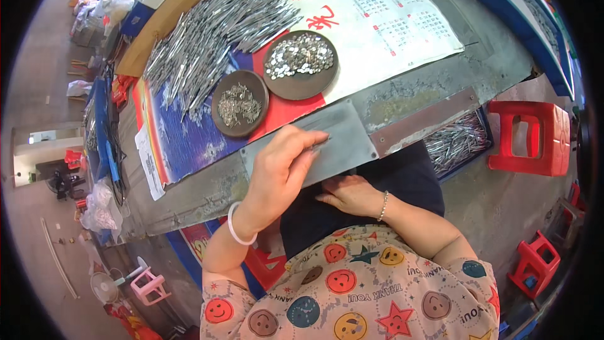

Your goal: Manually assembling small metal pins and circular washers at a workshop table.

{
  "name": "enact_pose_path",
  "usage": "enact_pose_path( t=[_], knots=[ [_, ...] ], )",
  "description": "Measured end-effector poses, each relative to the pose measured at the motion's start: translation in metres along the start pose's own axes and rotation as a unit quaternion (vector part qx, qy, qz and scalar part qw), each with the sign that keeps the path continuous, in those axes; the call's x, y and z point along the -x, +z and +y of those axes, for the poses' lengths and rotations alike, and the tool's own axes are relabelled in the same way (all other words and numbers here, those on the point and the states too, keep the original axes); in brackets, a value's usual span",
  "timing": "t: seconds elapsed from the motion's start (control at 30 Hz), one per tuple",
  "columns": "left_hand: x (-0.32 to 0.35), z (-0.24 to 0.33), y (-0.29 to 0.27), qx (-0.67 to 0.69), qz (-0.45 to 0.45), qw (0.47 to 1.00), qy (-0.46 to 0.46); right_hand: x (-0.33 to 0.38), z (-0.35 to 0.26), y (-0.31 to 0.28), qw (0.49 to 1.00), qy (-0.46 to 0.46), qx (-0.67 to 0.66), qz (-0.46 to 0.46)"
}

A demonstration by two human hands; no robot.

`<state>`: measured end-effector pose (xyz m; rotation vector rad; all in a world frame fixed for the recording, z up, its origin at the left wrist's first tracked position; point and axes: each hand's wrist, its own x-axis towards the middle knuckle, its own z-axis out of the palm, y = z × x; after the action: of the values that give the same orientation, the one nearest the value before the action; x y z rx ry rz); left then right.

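Observation:
My left hand rests on a grey metal plate at the near edge of the bench. Its fingers pinch a thin metal piece against the plate. My right hand lies lower, on the dark cloth over my lap just below the plate's edge, fingers loosely extended and holding nothing. Beyond the left hand stand two dark round dishes: a smaller one with small bent metal bits and a larger one with small shiny round pieces. A big pile of long metal strips lies behind them.
A calendar sheet covers the bench. A brown metal bar lies right of the plate. A blue bin of metal pieces sits under the bench. Two red stools stand at right, a cardboard box at far left.

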<state>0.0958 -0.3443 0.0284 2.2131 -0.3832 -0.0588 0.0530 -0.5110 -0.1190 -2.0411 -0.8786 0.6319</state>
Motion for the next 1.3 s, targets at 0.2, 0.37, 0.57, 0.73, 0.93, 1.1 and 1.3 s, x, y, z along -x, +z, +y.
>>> enact_pose_path(
  t=[0.2, 0.37, 0.57, 0.73, 0.93, 1.1, 1.3],
  knots=[
    [-0.029, -0.020, 0.008, -0.099, -0.033, 0.994, 0.038, -0.002, 0.013, 0.009, 0.998, -0.025, -0.030, 0.049],
    [-0.031, -0.022, -0.001, -0.145, -0.081, 0.985, 0.050, -0.003, 0.020, 0.011, 0.998, -0.018, -0.040, 0.042],
    [-0.010, -0.031, -0.021, -0.187, -0.096, 0.976, 0.050, 0.001, 0.016, 0.006, 0.999, -0.005, -0.002, 0.038],
    [0.006, -0.029, -0.028, -0.192, -0.079, 0.978, -0.009, 0.004, 0.025, 0.010, 0.998, -0.016, -0.001, 0.059],
    [-0.034, -0.006, -0.004, -0.166, -0.090, 0.981, 0.044, 0.002, 0.025, 0.014, 0.999, -0.016, -0.029, 0.039],
    [-0.045, -0.015, 0.004, -0.176, -0.104, 0.976, 0.071, -0.006, 0.025, 0.017, 0.998, -0.031, -0.029, 0.052],
    [-0.018, -0.022, -0.012, -0.198, -0.102, 0.974, 0.049, -0.002, 0.023, 0.011, 0.996, -0.028, -0.021, 0.086]
  ],
)
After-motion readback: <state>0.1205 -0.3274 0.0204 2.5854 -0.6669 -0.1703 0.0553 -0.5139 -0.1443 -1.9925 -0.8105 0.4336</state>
